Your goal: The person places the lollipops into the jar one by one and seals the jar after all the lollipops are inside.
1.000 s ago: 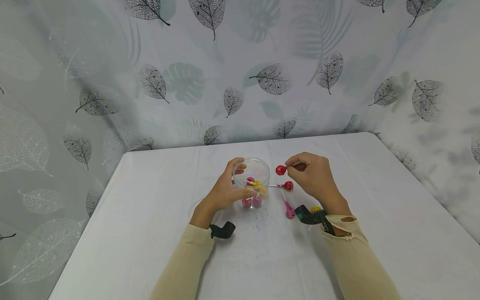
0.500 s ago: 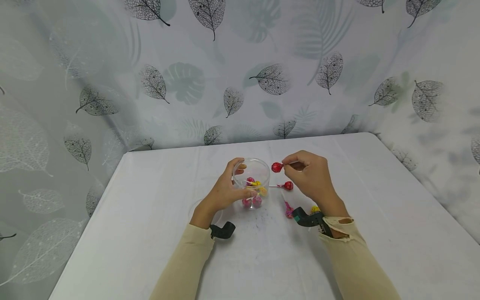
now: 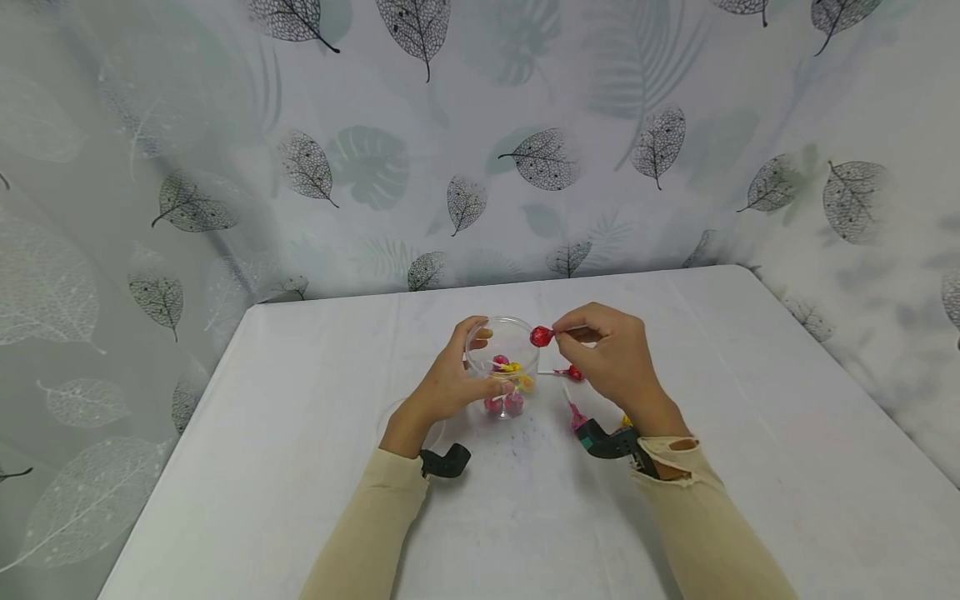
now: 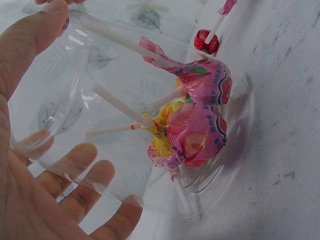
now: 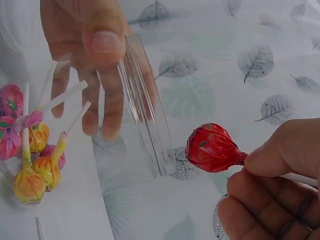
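Has just carried a red lollipop (image 3: 541, 336) leftward with the right hand (image 3: 615, 354), up to the right edge of a clear jar (image 3: 517, 342). Pinches it between thumb and fingertip just behind the wrapper, other fingers bent and holding nothing. Grips the jar meanwhile with the left hand (image 3: 442, 385), thumb on the near side, fingers spread round the far side, without shifting it. Appears to overlap the rim in the head view, yet leaves a gap in the right wrist view: not inside yet, but, by judgement, within easy reach of the opening.

Cannot count for sure the pink lollipops (image 4: 197, 135) and yellow lollipops (image 5: 31, 185) heaped at the bottom of the jar. Partly covers another red lollipop (image 3: 575, 372) on the table (image 3: 225, 500) with the right hand. Blocks most of a loose yellow lollipop (image 3: 627, 421) and the end of a loose pink lollipop (image 3: 577, 417) with the wrist camera (image 3: 606, 443) and wrist. Hard to make out, under the left wrist: probably a clear lid (image 3: 381, 422).
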{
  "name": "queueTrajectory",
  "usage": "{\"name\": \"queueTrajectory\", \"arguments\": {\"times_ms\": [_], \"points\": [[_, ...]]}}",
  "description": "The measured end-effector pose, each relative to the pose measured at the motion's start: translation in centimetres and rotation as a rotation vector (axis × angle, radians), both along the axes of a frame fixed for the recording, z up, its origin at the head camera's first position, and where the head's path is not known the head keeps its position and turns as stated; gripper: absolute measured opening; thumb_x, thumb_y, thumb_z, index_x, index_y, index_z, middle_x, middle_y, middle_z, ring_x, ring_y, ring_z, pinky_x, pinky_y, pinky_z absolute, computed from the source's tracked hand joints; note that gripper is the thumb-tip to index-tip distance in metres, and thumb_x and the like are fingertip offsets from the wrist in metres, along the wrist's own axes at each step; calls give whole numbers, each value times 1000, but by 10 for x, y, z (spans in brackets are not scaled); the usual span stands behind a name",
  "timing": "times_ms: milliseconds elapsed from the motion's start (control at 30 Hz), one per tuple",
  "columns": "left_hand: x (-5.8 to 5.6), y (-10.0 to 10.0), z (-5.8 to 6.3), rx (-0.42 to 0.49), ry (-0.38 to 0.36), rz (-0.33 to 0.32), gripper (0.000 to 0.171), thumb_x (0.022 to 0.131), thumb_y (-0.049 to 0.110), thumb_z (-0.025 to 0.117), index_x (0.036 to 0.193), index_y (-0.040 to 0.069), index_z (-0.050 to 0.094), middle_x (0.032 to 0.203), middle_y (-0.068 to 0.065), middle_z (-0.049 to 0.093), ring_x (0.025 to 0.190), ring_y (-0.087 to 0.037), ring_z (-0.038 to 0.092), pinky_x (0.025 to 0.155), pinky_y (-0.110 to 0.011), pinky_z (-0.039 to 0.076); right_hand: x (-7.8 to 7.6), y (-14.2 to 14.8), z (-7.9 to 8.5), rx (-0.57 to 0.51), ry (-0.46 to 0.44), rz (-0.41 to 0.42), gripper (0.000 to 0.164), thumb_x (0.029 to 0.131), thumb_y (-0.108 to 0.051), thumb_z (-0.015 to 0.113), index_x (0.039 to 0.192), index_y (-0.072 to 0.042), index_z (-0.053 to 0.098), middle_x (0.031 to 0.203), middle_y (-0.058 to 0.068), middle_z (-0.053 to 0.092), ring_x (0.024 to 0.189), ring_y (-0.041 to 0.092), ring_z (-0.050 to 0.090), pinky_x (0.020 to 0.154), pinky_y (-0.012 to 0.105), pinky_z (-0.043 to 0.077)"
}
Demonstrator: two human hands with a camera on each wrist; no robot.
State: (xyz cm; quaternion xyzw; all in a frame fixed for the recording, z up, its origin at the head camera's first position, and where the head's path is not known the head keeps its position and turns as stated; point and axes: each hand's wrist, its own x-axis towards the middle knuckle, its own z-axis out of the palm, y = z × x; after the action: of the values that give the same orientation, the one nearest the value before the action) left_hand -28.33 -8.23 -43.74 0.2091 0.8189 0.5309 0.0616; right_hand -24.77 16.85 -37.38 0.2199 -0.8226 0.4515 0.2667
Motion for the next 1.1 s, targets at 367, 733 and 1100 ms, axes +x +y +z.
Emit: {"name": "queueTrajectory", "arguments": {"times_ms": [367,733,1100], "points": [[-1,0,-1,-6,-11,10,99,81,39,89,157,37,27,158,-9,46,143,-23,44,114,-63,39,0,-6,-2,0,0,39,16,86,11,74,90,-4,79,90,5,78,75,17,74,74,15,57],[1,1,1,1,-11,9,99,81,37,90,158,35,27,156,-5,47,143,-23,43,115,-63,38,3,-12,1,78,-60,40,10,88,5,77,94,-2,79,92,6,78,80,18,74,77,37,63],[0,0,0,13,4,-11,100,81,37,89,158,34,26,155,-3,47,143,-23,43,115,-62,37,3,-15,-1,105,-84,63,9,88,4,77,95,-2,79,93,5,79,81,16,74,77,36,63]]}}
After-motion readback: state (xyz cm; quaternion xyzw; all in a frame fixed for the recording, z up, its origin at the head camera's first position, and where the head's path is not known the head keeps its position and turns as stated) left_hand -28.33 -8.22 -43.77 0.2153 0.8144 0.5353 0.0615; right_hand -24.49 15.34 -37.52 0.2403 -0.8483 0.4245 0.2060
